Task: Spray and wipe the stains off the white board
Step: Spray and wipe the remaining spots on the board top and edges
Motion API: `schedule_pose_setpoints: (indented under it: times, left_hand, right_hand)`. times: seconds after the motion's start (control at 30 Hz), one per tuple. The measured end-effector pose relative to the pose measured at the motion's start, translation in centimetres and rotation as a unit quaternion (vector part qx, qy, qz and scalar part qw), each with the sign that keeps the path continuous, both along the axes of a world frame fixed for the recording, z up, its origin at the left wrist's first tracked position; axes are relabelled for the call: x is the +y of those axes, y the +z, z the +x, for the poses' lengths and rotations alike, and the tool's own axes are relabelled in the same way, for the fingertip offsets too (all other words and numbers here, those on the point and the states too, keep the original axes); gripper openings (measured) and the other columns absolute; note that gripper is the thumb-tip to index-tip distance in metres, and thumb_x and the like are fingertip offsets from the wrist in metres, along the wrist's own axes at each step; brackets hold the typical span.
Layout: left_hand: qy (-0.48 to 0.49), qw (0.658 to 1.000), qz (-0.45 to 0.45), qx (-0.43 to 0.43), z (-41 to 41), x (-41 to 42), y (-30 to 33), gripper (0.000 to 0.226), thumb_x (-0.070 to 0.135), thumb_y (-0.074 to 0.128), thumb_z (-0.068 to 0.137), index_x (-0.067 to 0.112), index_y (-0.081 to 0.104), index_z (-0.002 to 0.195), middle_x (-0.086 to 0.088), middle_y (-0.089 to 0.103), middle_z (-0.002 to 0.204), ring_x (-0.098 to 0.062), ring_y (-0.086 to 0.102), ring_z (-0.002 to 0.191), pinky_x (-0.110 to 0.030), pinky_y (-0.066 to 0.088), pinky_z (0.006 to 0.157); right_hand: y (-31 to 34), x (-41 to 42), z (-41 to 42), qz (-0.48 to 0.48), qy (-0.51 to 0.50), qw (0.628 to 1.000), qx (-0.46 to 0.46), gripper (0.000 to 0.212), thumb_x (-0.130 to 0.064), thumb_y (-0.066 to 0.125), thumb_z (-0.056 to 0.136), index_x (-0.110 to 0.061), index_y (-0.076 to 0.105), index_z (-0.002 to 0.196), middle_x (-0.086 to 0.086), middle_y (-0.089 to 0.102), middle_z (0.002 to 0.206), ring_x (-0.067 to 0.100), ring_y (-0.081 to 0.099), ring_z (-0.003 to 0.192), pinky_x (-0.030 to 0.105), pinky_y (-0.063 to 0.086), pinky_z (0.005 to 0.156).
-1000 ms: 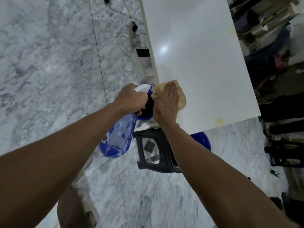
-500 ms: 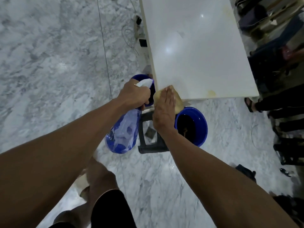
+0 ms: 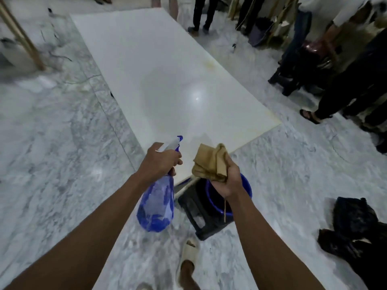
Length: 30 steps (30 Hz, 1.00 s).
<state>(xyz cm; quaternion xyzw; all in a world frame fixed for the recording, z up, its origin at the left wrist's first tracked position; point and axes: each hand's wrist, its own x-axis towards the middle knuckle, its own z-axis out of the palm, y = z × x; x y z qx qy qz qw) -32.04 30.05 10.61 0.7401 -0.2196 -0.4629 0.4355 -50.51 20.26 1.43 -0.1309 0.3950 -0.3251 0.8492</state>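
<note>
Two hands above marble floor [image 3: 52,164], white board [image 3: 167,80]: left hand [image 3: 159,162] fingers grip spray bottle [image 3: 156,208], right hand [image 3: 227,181] fingers clutch cloth [image 3: 210,163].

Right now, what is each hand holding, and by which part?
Left hand grips the spray bottle at its neck; right hand clutches the bunched tan cloth by its lower end.

The white board [image 3: 167,80] hid most of the black stool [image 3: 201,212] under its near corner, and the right hand [image 3: 227,181] covered part of the blue bucket [image 3: 247,189] beside it; beyond the board, bystanders [image 3: 201,11] were cut off above the legs
</note>
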Motion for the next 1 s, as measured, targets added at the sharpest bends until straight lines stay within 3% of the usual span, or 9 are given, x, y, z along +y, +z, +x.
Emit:
schedule_pose_setpoints:
  times: [0.13,0.2,0.3,0.4,0.57,0.7,0.8,0.9,1.0]
  left_hand:
    - [-0.051,0.997,-0.014,-0.058,0.3,-5.4,3.4,0.015,-0.003,0.051,0.083,-0.001,0.066,0.084,-0.022,0.073,0.087,-0.013,0.053,0.036,-0.026,0.051,0.047]
    - [-0.067,0.994,-0.024,-0.082,0.5,-7.7,5.0,0.016,-0.002,0.05,0.084,0.0,0.066,0.085,-0.02,0.074,0.087,-0.012,0.054,0.037,-0.026,0.052,0.047]
    - [-0.092,0.989,-0.041,-0.104,0.9,-10.6,6.8,0.016,0.0,0.05,0.085,0.001,0.066,0.085,-0.018,0.075,0.087,-0.011,0.056,0.04,-0.026,0.053,0.05]
    - [-0.129,0.985,-0.044,-0.107,1.4,-13.6,8.1,0.017,0.0,0.049,0.086,0.001,0.067,0.088,-0.019,0.075,0.089,-0.012,0.055,0.04,-0.029,0.056,0.053]
    - [-0.196,0.975,-0.053,-0.092,3.1,-19.4,9.5,0.021,0.001,0.047,0.083,-0.004,0.066,0.091,-0.027,0.074,0.094,-0.018,0.054,0.039,-0.036,0.056,0.061]
    - [-0.254,0.96,-0.077,-0.091,6.1,-23.4,10.0,0.039,0.017,0.048,0.069,-0.011,0.064,0.091,-0.035,0.069,0.098,-0.018,0.057,0.039,-0.034,0.055,0.061]
    - [-0.299,0.949,-0.058,-0.086,8.5,-26.2,9.8,0.032,0.026,0.052,0.073,-0.001,0.063,0.085,-0.033,0.069,0.088,-0.02,0.056,0.038,-0.033,0.054,0.061]
    - [-0.367,0.925,-0.044,-0.09,10.1,-28.8,8.6,0.018,0.014,0.05,0.072,0.003,0.062,0.08,-0.022,0.062,0.08,-0.022,0.053,0.038,-0.036,0.051,0.061]
    - [-0.421,0.902,-0.025,-0.096,10.5,-30.3,7.3,0.03,0.01,0.047,0.066,-0.008,0.064,0.084,-0.026,0.063,0.076,-0.023,0.054,0.038,-0.037,0.051,0.062]
  right_hand:
    - [3.5,-4.3,-1.1,0.006,-0.109,0.979,-0.173,0.03,-0.023,0.074,0.078,-0.005,0.074,0.101,0.017,0.07,0.111,0.034,0.071,0.095,0.052,0.056,0.087]
    - [4.3,-6.0,-1.4,0.011,-0.148,0.961,-0.234,0.031,-0.022,0.073,0.074,-0.003,0.076,0.098,0.016,0.072,0.109,0.033,0.072,0.095,0.052,0.057,0.085]
    - [4.8,-8.7,-1.0,0.019,-0.123,0.965,-0.229,0.04,-0.022,0.074,0.081,-0.006,0.069,0.118,0.015,0.065,0.126,0.033,0.06,0.116,0.05,0.041,0.108]
    - [5.4,-11.6,0.2,0.026,-0.101,0.972,-0.211,0.038,-0.035,0.049,0.098,-0.008,0.063,0.121,0.013,0.061,0.127,0.031,0.056,0.116,0.047,0.035,0.114]
    - [7.0,-15.0,2.8,-0.057,-0.084,0.978,-0.181,0.053,-0.042,0.037,0.104,-0.002,0.072,0.11,0.02,0.067,0.121,0.038,0.067,0.106,0.052,0.056,0.089]
    - [6.7,-17.7,5.8,-0.076,-0.127,0.972,-0.18,0.056,-0.041,0.031,0.106,-0.001,0.071,0.113,0.02,0.066,0.124,0.038,0.067,0.108,0.053,0.055,0.092]
    - [6.0,-18.9,8.1,-0.076,-0.17,0.962,-0.2,0.061,-0.038,0.027,0.106,-0.002,0.076,0.103,0.018,0.071,0.115,0.035,0.07,0.102,0.049,0.056,0.09]
    - [5.3,-19.6,10.1,-0.072,-0.221,0.953,-0.194,0.057,-0.039,0.031,0.105,-0.002,0.075,0.104,0.017,0.069,0.116,0.035,0.069,0.103,0.05,0.051,0.097]
    - [4.5,-19.6,10.9,-0.07,-0.26,0.943,-0.195,0.053,-0.039,0.036,0.104,0.0,0.072,0.11,0.019,0.066,0.123,0.036,0.068,0.107,0.052,0.047,0.1]
